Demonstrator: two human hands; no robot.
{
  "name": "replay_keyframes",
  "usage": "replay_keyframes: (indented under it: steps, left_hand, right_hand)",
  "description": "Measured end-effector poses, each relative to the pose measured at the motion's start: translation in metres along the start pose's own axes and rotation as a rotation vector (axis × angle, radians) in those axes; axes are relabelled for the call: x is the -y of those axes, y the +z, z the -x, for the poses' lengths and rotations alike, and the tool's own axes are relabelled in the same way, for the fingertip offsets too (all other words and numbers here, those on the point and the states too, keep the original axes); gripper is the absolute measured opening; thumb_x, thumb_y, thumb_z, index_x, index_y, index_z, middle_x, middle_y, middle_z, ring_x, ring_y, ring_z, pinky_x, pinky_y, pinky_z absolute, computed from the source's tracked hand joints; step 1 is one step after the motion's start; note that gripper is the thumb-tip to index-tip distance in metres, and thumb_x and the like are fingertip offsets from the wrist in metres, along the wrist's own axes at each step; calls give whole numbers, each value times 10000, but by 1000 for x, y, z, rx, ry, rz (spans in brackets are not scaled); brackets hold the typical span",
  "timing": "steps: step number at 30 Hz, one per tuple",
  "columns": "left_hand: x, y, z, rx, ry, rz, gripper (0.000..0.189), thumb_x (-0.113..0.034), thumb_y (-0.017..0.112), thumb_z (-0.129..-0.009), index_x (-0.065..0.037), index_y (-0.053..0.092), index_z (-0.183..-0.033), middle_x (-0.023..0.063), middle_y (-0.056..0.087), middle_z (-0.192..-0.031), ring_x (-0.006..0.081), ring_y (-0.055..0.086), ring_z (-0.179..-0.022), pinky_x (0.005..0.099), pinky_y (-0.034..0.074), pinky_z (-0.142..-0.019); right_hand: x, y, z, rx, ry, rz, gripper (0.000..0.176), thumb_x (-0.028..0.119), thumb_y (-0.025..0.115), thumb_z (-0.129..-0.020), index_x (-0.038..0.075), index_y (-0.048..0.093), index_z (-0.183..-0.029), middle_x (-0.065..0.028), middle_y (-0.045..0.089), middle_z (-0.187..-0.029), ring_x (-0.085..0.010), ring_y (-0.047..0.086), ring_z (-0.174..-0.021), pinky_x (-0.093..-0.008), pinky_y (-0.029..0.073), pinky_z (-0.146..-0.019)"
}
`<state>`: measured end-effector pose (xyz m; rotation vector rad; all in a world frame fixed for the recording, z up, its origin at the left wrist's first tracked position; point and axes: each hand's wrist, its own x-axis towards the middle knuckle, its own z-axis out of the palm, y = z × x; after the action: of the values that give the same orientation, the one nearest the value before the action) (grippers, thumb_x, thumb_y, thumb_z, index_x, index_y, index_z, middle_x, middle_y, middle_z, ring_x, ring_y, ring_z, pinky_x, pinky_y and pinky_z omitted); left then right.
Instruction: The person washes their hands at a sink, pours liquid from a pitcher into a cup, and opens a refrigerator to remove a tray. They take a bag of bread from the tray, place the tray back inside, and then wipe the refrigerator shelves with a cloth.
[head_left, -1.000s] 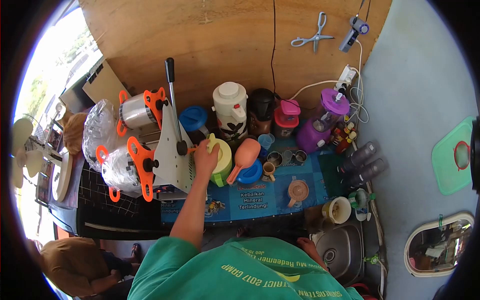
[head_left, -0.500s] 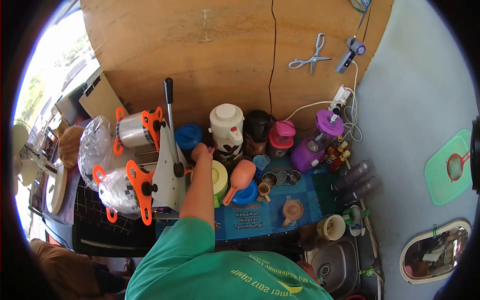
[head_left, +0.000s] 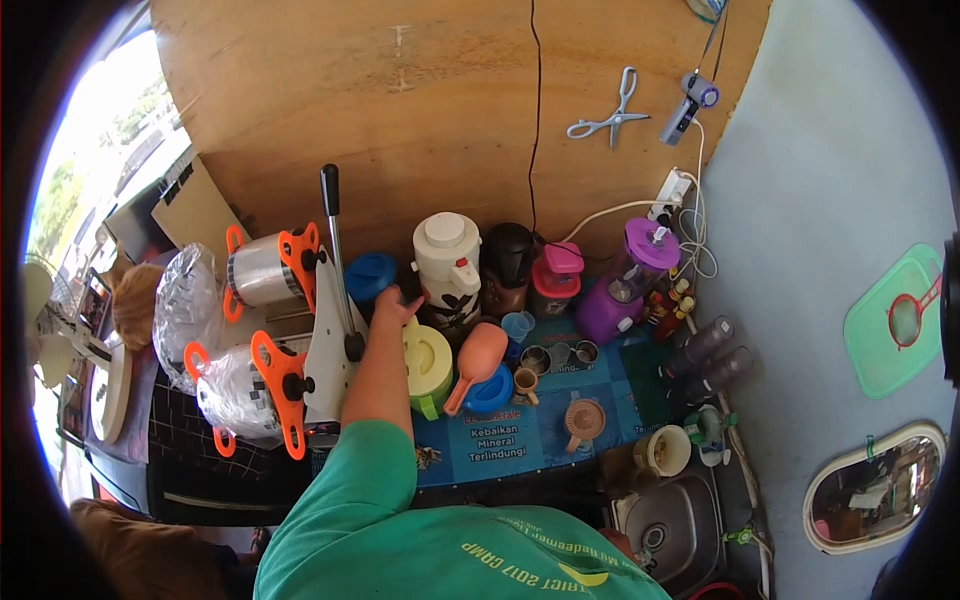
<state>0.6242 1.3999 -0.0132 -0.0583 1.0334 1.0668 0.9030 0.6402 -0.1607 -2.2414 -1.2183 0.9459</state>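
In the head view, the left hand (head_left: 393,304), forearm outstretched and thumb splayed, is at the round, smooth blue plastic lidded container (head_left: 369,273), between a press's flat metal plate (head_left: 328,345) and a glossy white flask (head_left: 446,262). Whether its fingers grip cannot be told.

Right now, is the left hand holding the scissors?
No: the scissors hang on the wooden wall, well apart from the left hand.

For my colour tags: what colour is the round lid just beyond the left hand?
The round lid is blue, seen in the head view.
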Motion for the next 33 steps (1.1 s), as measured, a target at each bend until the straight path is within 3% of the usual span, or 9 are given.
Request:
replay_keyframes:
  steps: [7, 9, 11, 16, 18, 21, 24, 27, 33]
  left_hand:
    - [13, 11, 50, 175, 111, -194, 603, -292, 607, -972, -112, 329, -1476, 294, 333, -1468, 500, 523, -1187, 603, 519, -939]
    - [15, 10, 60, 176, 118, -197, 649, -318, 630, -960, -106, 315, -1487, 339, 345, -1438, 509, 532, -1178, 605, 516, -935]
    - [21, 8, 81, 257, 234, -273, 676, -340, 635, -956, -92, 302, -1491, 384, 377, -1372, 502, 560, -1144, 602, 513, -936]
    - [39, 16, 164, 143, 435, -483, 493, -371, 615, -975, -79, 503, -1356, 199, 581, -1143, 318, 635, -985, 443, 536, -815]
    - [44, 11, 172, 169, 483, -519, 423, -345, 613, -981, -79, 549, -1302, 156, 603, -1076, 270, 631, -961, 427, 533, -803]
    - [56, 1, 171, 188, 650, -605, 271, -270, 611, -987, -63, 635, -1160, 59, 635, -916, 177, 610, -896, 389, 506, -779]
    - [73, -10, 184, 201, 794, -579, 305, -264, 616, -981, -27, 628, -1173, 74, 669, -1001, 196, 619, -931, 384, 475, -824]
    - [89, -18, 221, 223, 915, -659, 328, -281, 619, -982, -26, 622, -1188, 59, 680, -1024, 198, 629, -891, 365, 478, -791]
    - [115, -36, 335, 318, 1083, -772, 341, -290, 578, -1008, -18, 608, -1212, 72, 698, -1018, 208, 646, -911, 364, 495, -816]
  right_hand:
    - [-22, 18, -13, -46, 229, -347, 310, 295, 647, -927, 33, 729, -1071, -98, 729, -978, -189, 698, -895, -334, 545, -784]
    - [-17, 15, -14, 12, 359, -408, 404, 340, 569, -928, 32, 701, -1154, -213, 662, -1221, -356, 626, -1154, -421, 477, -991]
    - [3, 6, -11, 16, 314, -343, 406, 347, 571, -926, 30, 704, -1142, -209, 670, -1206, -354, 630, -1147, -418, 478, -989]
    - [35, -7, -12, 35, 257, -265, 379, 324, 594, -916, 22, 714, -1110, -204, 684, -1172, -354, 642, -1120, -411, 487, -978]
    - [59, -20, -10, 13, 295, -329, 348, 318, 649, -926, 51, 727, -1136, -134, 738, -1052, -229, 707, -977, -336, 544, -851]
    - [7, 11, -40, -22, 201, -319, 357, 300, 657, -920, 35, 719, -1152, -137, 739, -1037, -231, 704, -965, -336, 541, -842]
    - [16, 2, -58, -103, -216, -70, 355, 268, 677, -912, 19, 708, -1162, -127, 739, -995, -196, 695, -944, -327, 535, -820]
    - [47, -4, -84, -50, 96, -459, 328, 221, 684, -908, 16, 702, -1164, -106, 732, -999, -151, 677, -912, -313, 530, -808]
    - [181, -66, -96, -137, -279, -332, 297, 156, 691, -896, 6, 677, -1152, -80, 723, -1032, -145, 668, -869, -309, 529, -805]
